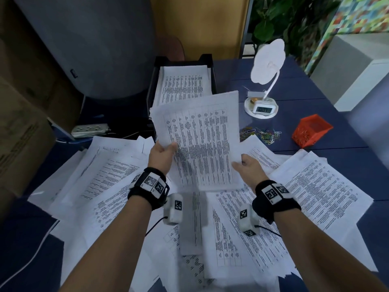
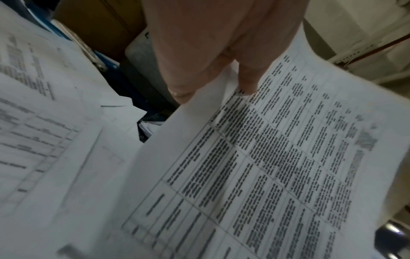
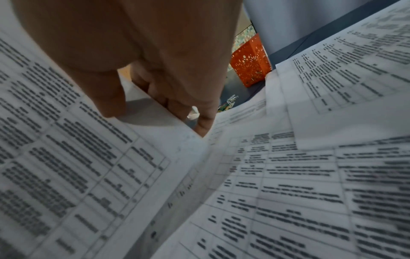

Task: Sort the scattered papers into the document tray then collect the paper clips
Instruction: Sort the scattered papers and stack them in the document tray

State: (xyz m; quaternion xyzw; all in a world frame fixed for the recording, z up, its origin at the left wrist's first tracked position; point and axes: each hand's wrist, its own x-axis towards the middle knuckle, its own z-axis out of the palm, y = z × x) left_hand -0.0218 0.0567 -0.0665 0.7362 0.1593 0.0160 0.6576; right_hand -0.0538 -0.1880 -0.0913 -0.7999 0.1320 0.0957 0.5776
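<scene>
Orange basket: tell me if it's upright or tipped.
Tipped. The orange basket leans on the table with its open mouth tilted; nothing visible inside it.

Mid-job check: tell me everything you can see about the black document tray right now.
The document tray is black, looks like plastic, with raised side walls and corner posts. It stands at the far edge of the blue table, just beyond the held sheets. It already holds a stack of printed papers, lying flat and face up. The held sheets' top edge overlaps its front in the head view; whether they touch is unclear. Neither hand touches it.
</scene>
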